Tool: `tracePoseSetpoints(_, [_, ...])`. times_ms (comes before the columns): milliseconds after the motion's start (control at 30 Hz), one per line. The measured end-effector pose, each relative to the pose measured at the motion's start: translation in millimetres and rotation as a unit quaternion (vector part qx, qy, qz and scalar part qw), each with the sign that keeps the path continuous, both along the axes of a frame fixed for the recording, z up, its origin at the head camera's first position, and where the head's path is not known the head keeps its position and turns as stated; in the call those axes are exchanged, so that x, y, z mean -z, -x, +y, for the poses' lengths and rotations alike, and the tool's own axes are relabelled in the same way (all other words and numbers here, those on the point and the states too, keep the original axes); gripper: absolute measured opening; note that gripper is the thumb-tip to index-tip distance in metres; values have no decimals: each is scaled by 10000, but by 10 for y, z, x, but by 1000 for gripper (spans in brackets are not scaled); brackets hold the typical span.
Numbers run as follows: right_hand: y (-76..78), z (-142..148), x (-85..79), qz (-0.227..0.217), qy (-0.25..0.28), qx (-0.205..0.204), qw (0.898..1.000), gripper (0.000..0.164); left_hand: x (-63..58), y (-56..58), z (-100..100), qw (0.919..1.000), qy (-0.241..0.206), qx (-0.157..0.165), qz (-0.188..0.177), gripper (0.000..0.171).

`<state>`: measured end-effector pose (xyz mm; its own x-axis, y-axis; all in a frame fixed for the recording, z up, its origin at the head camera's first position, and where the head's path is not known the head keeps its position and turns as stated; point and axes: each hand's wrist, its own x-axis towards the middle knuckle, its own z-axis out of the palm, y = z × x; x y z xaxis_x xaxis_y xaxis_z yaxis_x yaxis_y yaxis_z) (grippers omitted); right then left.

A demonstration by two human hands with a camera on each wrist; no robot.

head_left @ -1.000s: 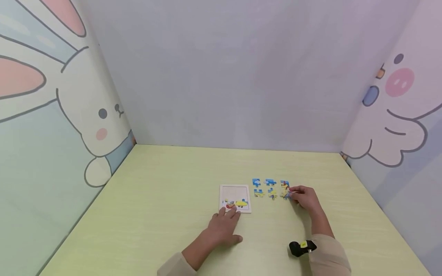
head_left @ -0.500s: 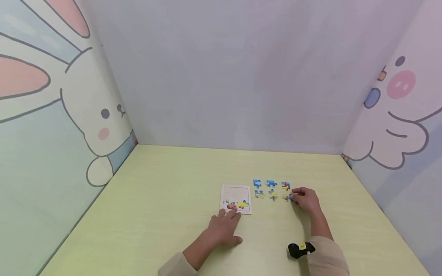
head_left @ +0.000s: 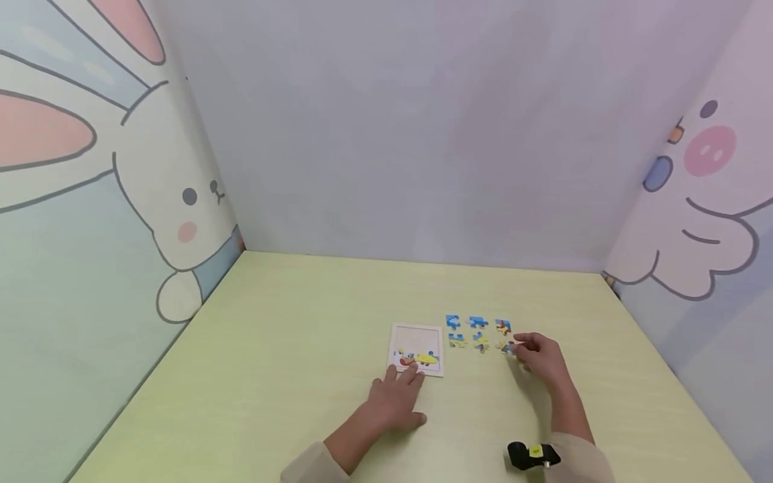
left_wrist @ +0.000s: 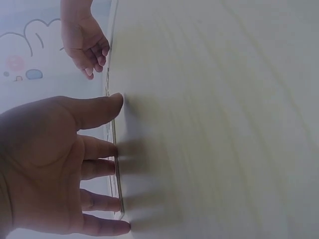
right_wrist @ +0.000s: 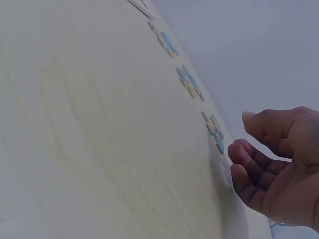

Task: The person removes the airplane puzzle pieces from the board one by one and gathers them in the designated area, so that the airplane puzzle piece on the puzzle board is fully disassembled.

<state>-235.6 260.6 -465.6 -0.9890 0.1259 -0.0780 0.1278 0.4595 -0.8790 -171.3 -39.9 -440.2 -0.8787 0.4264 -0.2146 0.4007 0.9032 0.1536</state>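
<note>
My left hand (head_left: 395,402) lies with spread fingers on the near edge of a white puzzle frame (head_left: 439,367). Pieces with a yellow and red picture (head_left: 426,359) fill the lower part of that frame. My right hand (head_left: 542,359) is beside the near right loose puzzle piece (head_left: 504,347), fingertips close to its right edge. In the right wrist view, the thumb (right_wrist: 269,122) and the loosely bent fingers stand apart with nothing between them, just past the piece (right_wrist: 214,132).
Several loose blue and yellow puzzle pieces (head_left: 477,323) lie in two rows to the right of the frame, on the pale yellow table (head_left: 302,322). A black camera mount (head_left: 533,455) sits at the right sleeve. Walls with cartoon animals (head_left: 181,228) border the table.
The near right puzzle piece has slid slightly toward me, away from the piece behind it, and my right fingers have parted from it. The left hand stays on the frame. The head view shifted slightly.
</note>
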Motion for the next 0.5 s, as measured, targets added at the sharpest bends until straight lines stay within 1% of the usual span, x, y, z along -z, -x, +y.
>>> tracePoseSetpoints(133, [-4,-68,-11,101,164,-130,9997,38,-18,-2,8,9999,-8,-55,110,70])
tracePoseSetpoints(300, [-13,-192,-4,207,412,-236,9987,38,-9,-18,28,9997,35,-137,176,72])
tracePoseSetpoints(500, [17,-378,-49,535,535,-519,9958,34,13,-38,43,9993,61,-200,297,73])
